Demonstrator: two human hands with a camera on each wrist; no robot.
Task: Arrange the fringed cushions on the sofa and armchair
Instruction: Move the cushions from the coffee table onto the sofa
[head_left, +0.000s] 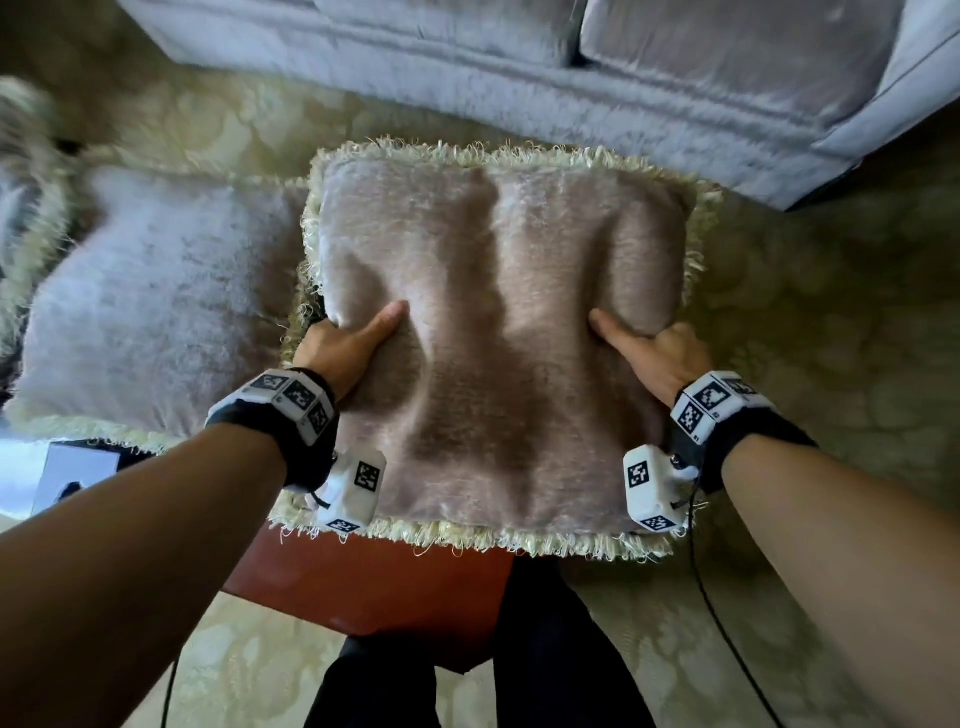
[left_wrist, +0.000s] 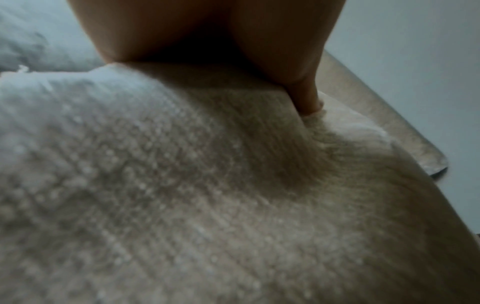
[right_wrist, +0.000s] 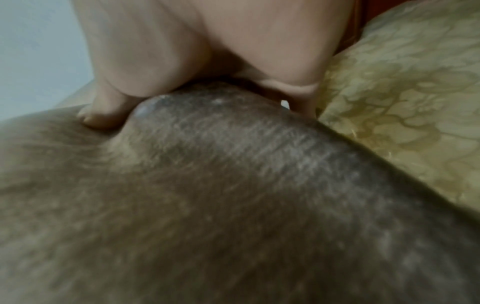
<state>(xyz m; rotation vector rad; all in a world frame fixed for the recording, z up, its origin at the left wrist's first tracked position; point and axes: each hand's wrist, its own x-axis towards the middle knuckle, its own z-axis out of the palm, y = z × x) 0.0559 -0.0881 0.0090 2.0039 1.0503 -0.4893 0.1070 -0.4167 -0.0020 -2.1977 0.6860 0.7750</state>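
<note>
A square beige-pink cushion (head_left: 498, 322) with a cream fringe is held flat in front of me, above the floor. My left hand (head_left: 343, 348) grips its left side, thumb pressed into the top face, the other fingers hidden under the edge. My right hand (head_left: 649, 348) grips the right side the same way. Close up, the left thumb digs into the cushion fabric (left_wrist: 207, 185), and the right thumb dents the cushion's weave (right_wrist: 233, 185). A second fringed cushion (head_left: 150, 306), pale lilac-grey, lies to the left. The grey sofa (head_left: 571, 83) stands ahead.
A patterned cream-gold carpet (head_left: 841, 322) covers the floor. A reddish-brown wooden table corner (head_left: 374, 587) shows below the held cushion, in front of my dark trouser legs. A white box (head_left: 72, 473) sits at the left edge. Another fringed shape (head_left: 26, 135) is blurred at far left.
</note>
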